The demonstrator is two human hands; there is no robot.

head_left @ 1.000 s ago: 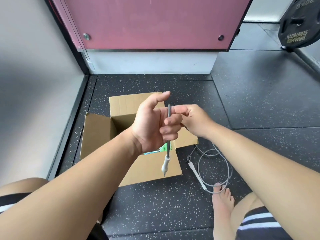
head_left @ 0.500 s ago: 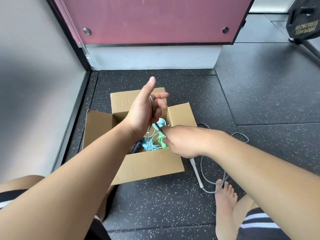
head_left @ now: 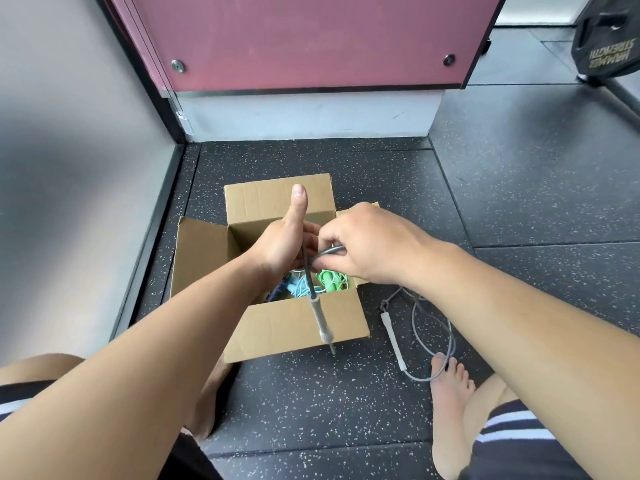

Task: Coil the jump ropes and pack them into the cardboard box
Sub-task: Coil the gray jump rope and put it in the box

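On the dark rubber floor (head_left: 346, 410), flecked with pale specks, sat the cardboard box (head_left: 298, 327), its plain brown flaps folded outward and its top open. Above it we held the grey jump rope (head_left: 309, 278), a thin, smooth cord. Our left hand (head_left: 284, 244) stood on edge with the thumb straight up and the palm spread, the cord running down across it; its fingers were largely hidden behind the other hand, so we could not tell how far they bent. Our right hand (head_left: 367, 247) pinched the cord just beside the left palm, bending it into a short curve.

From the left hand the cord dropped to a slim, tapered pale handle (head_left: 320, 320), which hung in front of the box's near wall. The rest of the rope trailed off to the right onto the floor, where it lay in a loose oval loop (head_left: 448, 341) beside its second handle (head_left: 393, 341), a straight whitish stick. The loop passed by the toes of our bare foot (head_left: 450, 386).

Inside the box lay bundled ropes: one green (head_left: 329, 280), one light blue (head_left: 301, 287) and one dark blue (head_left: 278, 292), tangled close together.

Behind the box rose a flat pink panel (head_left: 311, 39) with two round metal fixings, and a black weight plate (head_left: 606, 46) with raised lettering stood at far right.
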